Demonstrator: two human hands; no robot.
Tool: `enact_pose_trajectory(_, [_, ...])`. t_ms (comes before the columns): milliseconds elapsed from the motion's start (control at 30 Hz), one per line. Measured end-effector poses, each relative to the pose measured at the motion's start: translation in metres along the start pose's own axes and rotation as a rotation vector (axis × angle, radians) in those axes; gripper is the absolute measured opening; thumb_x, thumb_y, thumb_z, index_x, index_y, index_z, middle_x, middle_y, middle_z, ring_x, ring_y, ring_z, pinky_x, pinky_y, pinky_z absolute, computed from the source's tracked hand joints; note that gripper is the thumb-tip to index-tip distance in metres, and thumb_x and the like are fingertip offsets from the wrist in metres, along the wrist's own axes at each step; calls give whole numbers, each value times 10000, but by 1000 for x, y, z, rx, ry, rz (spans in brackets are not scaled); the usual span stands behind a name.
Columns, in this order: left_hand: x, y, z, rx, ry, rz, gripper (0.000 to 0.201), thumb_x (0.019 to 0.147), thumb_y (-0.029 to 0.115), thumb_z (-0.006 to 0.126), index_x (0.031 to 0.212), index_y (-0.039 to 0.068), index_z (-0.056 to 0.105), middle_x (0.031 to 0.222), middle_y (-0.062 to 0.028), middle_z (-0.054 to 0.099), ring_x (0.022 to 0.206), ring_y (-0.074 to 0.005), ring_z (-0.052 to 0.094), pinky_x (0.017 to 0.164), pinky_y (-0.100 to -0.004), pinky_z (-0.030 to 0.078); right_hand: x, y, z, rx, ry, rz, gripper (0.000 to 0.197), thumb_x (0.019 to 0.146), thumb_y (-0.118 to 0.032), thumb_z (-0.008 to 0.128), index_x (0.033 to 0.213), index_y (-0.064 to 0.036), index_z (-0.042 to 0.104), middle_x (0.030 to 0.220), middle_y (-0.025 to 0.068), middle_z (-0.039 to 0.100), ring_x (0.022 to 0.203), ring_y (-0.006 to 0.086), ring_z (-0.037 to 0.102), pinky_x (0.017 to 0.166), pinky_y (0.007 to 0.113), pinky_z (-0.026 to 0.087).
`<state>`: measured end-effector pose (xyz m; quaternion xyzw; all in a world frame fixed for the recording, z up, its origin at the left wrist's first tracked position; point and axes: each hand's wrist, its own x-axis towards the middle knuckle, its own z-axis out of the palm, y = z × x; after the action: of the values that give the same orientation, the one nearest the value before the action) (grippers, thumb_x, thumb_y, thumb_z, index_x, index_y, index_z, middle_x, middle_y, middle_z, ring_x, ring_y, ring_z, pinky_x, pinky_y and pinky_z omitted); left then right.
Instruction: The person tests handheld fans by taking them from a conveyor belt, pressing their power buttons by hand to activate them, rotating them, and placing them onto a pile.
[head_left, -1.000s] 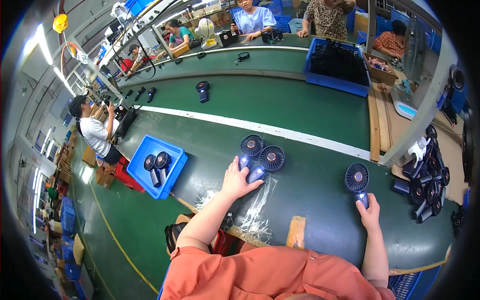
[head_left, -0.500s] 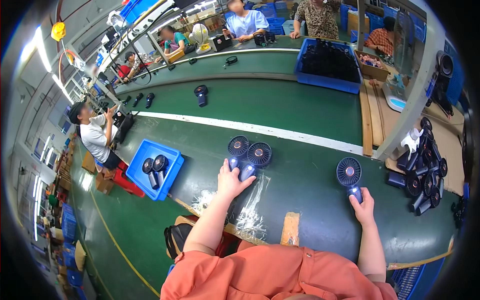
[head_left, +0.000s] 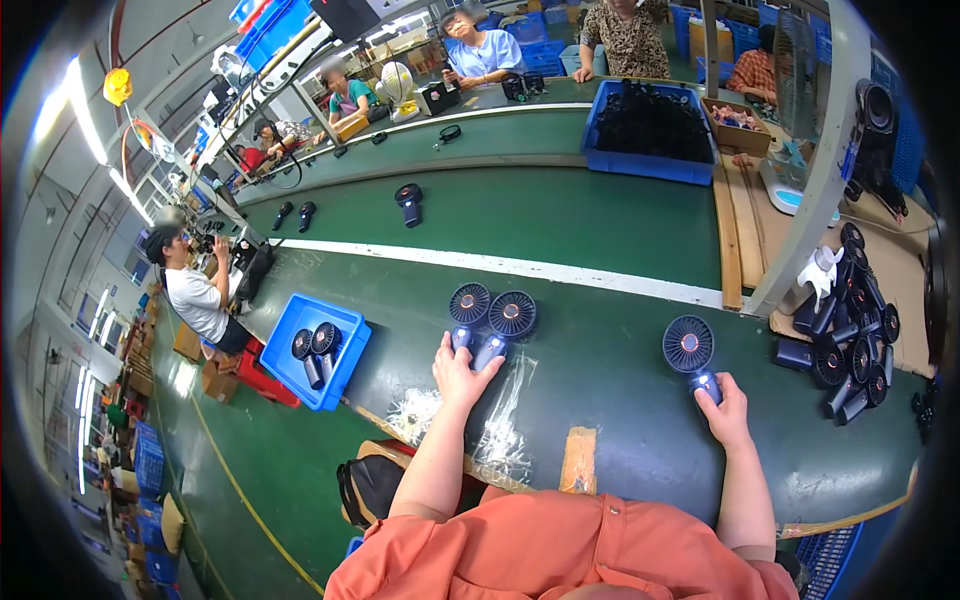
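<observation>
Two dark handheld fans lie side by side on the green worktable, a left one and a right one, round grilles pointing away from me. My left hand is closed about their handles, thumb on the right side and fingers on the left; lit spots show on the handles. Farther right, my right hand grips the handle of another fan, whose copper-centred grille faces up. Whether that fan rests on the table or is slightly raised, I cannot tell.
A blue tray with two fans stands at the left edge. Several fans lie piled at the right, by a metal post. Beyond the white line, a fan lies on the belt. A blue bin of black parts stands behind. Co-workers sit around.
The view has shifted slightly. Both hands keep their holds on the fans with hardly any movement. The co-worker at the left has changed posture a little.
</observation>
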<state>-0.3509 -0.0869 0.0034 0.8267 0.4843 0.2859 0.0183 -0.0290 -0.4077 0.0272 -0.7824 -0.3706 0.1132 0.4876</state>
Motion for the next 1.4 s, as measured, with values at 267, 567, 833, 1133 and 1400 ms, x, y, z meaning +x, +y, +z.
enact_pose_trajectory(267, [10, -32, -15, 21, -54, -155, 574, 627, 538, 756, 781, 2, 621, 1343, -303, 380, 1182, -410, 438, 968, -450, 383, -1, 7, -1, -11, 2, -35, 363, 749, -292, 711, 904, -5, 554, 712, 112, 597, 640, 213, 568, 623, 324, 454])
enact_pose_trajectory(567, [8, -31, -22, -94, 23, 60, 442, 781, 243, 683, 1128, 11, 537, 1234, -206, 495, 1130, -384, 468, 946, -419, 395, 2, 8, -2, -3, -29, 8, 354, 747, -276, 708, 903, 2, 554, 706, 119, 597, 633, 212, 570, 613, 322, 451])
enact_pose_trajectory(833, [9, -28, -3, 82, 67, 132, 454, 811, 217, 656, 1166, -19, 502, 1014, -183, 527, 926, -357, 512, 824, -416, 433, 3, 10, -1, 5, -42, 9, 342, 741, -254, 705, 906, 7, 558, 707, 116, 600, 637, 204, 574, 618, 316, 453])
enact_pose_trajectory(1133, [10, -21, -9, 180, 39, 16, 443, 808, 349, 654, 1155, 90, 561, 877, -139, 538, 819, -324, 553, 692, -414, 474, 3, 5, -3, 4, -38, -9, 309, 749, -210, 699, 915, 10, 560, 717, 114, 607, 644, 182, 576, 620, 305, 454])
enact_pose_trajectory(1400, [20, -27, -13, 276, -28, 84, 511, 776, 471, 641, 952, 4, 531, 857, -170, 591, 803, -353, 594, 692, -435, 491, 5, 2, -4, 15, -67, 16, 327, 741, -229, 708, 915, 5, 561, 729, 111, 606, 660, 175, 576, 633, 298, 457])
